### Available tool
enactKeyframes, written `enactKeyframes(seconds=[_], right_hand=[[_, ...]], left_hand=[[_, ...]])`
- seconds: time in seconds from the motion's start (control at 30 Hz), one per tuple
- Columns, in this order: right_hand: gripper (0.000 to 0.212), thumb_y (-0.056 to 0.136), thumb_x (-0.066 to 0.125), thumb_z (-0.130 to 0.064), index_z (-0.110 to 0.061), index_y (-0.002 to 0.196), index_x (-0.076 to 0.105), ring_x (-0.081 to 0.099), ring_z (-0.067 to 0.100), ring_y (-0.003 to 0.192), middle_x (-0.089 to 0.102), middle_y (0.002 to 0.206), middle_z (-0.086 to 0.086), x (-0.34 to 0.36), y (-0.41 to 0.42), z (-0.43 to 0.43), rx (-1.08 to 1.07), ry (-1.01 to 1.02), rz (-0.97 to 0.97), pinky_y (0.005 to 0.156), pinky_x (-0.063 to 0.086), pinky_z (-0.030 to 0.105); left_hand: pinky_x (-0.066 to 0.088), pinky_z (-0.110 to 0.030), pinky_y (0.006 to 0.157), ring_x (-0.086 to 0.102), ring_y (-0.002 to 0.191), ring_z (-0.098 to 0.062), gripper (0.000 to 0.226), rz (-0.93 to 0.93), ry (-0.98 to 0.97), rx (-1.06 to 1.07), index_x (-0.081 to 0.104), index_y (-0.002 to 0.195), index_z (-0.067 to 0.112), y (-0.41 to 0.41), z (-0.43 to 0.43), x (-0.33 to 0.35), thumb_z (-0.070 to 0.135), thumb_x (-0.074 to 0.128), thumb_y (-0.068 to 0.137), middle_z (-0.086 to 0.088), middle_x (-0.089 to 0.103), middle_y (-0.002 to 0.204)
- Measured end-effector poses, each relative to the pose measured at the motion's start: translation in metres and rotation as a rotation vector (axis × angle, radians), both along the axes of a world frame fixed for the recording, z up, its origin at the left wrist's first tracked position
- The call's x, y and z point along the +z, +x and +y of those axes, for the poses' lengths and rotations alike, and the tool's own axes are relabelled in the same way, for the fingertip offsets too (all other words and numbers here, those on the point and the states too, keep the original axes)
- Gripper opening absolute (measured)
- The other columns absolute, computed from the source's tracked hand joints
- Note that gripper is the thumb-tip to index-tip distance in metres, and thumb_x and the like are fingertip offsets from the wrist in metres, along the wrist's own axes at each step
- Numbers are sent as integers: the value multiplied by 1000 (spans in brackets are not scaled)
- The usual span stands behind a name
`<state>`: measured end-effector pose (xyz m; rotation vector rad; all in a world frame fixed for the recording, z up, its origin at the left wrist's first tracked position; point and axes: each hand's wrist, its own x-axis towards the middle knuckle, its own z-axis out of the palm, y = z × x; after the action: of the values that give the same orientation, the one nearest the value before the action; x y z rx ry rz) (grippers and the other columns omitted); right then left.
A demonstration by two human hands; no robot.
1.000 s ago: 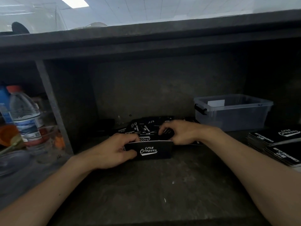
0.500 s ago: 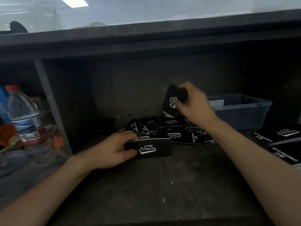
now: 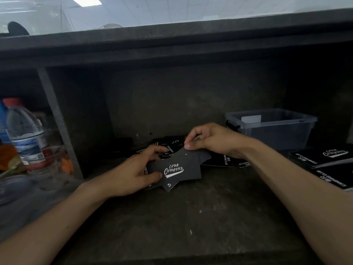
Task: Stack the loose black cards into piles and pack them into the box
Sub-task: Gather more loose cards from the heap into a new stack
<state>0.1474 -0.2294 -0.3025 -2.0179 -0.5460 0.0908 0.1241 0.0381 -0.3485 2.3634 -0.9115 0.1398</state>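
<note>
A small fanned pile of black cards (image 3: 178,170) with white "Club Camping" lettering sits just above the shelf at centre. My left hand (image 3: 131,172) grips the pile's left side, thumb on top. My right hand (image 3: 210,139) pinches the upper right corner of the top card. Loose black cards (image 3: 219,160) lie scattered behind and to the right of the pile. The clear plastic box (image 3: 275,129) stands at the back right, with a white label inside.
Neat stacks of black cards (image 3: 324,156) lie at the right edge. A water bottle (image 3: 24,134) and a clear bowl with orange items (image 3: 55,163) stand left of a grey upright divider (image 3: 57,121). A dark shelf overhangs above.
My right hand, which was lifted near the box holding a card, has come down and set that card on the pile held by my left hand. The pile now looks fanned.
</note>
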Motion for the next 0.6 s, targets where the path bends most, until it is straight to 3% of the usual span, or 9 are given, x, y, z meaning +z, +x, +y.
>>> enactKeyframes(seconds=[0.1,0.17,0.23,0.33,0.4,0.47,0.6], right_hand=[[14,81,77,-13,-10,94,71,71,10,82,76,86,3,-1,1,3,-49,122,-23,76,52,22],[15,82,76,-16,-11,97,73,70,8,90,76,94,2,-1,-2,3,23,5,10,81,53,21],[18,86,72,-24,-14,101,75,68,5,95,75,100,-1,-2,-4,1,86,-147,36,85,53,17],[21,89,68,-28,-17,107,75,66,5,92,75,102,-1,-7,10,-4,-147,-253,-244,85,51,21],[37,86,72,-30,-24,122,67,60,8,107,68,120,-4,-12,20,-7,-226,-527,-378,95,46,24],[57,80,78,-29,-25,133,57,56,6,106,62,127,-4,-20,24,-9,-172,-677,-305,89,42,19],[61,75,82,-16,-25,130,58,59,8,88,64,105,-6,-16,24,-11,-200,-566,-187,72,46,19]], left_hand=[[56,-30,95,69,109,-4,58,-68,-41,-14,46,140,32,-1,-1,3,23,67,87,12,71,122],[58,-24,86,70,102,-2,54,-124,-36,-1,50,137,34,-2,0,4,23,66,86,10,72,116],[58,-30,86,70,101,-6,44,-152,-5,-12,59,131,31,-1,0,4,22,65,88,11,72,110],[57,-36,90,69,106,-8,29,-145,20,-49,68,119,23,0,-1,2,18,64,91,13,72,110],[57,-38,88,69,104,-9,23,-135,30,-58,69,115,22,2,-1,0,17,63,93,13,71,108],[57,-32,84,69,101,-8,18,-121,43,-66,68,110,26,3,0,1,17,63,95,16,70,104],[54,-25,81,68,99,-8,15,-116,44,-71,68,106,29,2,0,1,19,62,95,14,68,102]])
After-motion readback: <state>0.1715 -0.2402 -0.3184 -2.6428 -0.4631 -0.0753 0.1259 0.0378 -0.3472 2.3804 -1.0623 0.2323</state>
